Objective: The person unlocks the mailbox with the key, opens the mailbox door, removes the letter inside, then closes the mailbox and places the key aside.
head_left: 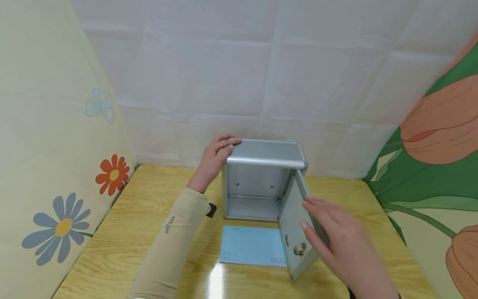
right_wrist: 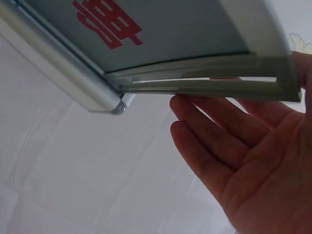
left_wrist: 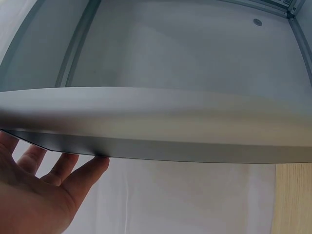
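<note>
A silver metal mailbox (head_left: 267,151) stands on the table with its front door (head_left: 295,232) swung out to the right. Its inside shows bare walls and floor. My left hand (head_left: 218,153) rests on the top left edge, fingers extended; the left wrist view shows the fingertips (left_wrist: 100,163) touching the top panel. At the door's upper edge is my right hand (head_left: 336,236), slightly blurred, its fingers fairly straight and touching the door. The right wrist view shows a slot (right_wrist: 204,80) and red lettering (right_wrist: 109,22) on the door's outer face. A metal lock (head_left: 299,249) sits on its inner face.
A light blue envelope (head_left: 250,245) lies flat before the mailbox, partly hidden by the door. The wooden table (head_left: 149,199) meets a white cloth backdrop (head_left: 209,74) behind and flower-printed cloths at both sides. A small black object (head_left: 211,210) shows beside the left wrist.
</note>
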Demonstrator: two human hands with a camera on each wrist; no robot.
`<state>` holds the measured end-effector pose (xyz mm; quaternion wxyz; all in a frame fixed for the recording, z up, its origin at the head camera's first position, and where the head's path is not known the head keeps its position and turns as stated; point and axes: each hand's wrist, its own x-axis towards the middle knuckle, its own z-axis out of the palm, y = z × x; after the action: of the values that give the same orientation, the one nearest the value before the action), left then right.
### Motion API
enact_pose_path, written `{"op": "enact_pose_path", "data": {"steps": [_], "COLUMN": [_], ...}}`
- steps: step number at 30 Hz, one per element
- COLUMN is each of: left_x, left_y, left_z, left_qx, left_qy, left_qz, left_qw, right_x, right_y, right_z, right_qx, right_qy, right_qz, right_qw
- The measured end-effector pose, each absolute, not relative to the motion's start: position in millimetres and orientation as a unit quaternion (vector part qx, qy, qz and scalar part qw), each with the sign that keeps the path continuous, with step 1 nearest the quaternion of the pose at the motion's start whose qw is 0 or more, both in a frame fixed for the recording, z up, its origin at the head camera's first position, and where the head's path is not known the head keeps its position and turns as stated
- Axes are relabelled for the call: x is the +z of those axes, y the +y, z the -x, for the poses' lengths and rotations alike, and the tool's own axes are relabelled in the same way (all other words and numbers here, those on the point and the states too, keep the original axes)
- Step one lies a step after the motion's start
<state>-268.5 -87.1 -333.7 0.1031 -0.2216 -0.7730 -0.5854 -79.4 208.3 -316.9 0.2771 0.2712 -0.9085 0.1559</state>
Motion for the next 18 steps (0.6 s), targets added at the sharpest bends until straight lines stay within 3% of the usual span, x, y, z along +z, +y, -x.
{"op": "enact_pose_path", "data": {"steps": [8,18], "left_x": [-336,-335], "left_y": [-86,-87], "left_z": [270,269], "left_qx": [-0.590,-0.590], "left_qy": [-0.766,-0.768], "left_qz": [0.232,0.228], "left_qw": [0.101,0.099], "right_x": [-324,-334], "right_y": [196,168], "right_z": [82,106], "right_qx": [0.190,0.220], "right_qy": [-0.892,-0.832], "right_qz": [-0.314,-0.362], "right_qw": [0.264,0.359]}}
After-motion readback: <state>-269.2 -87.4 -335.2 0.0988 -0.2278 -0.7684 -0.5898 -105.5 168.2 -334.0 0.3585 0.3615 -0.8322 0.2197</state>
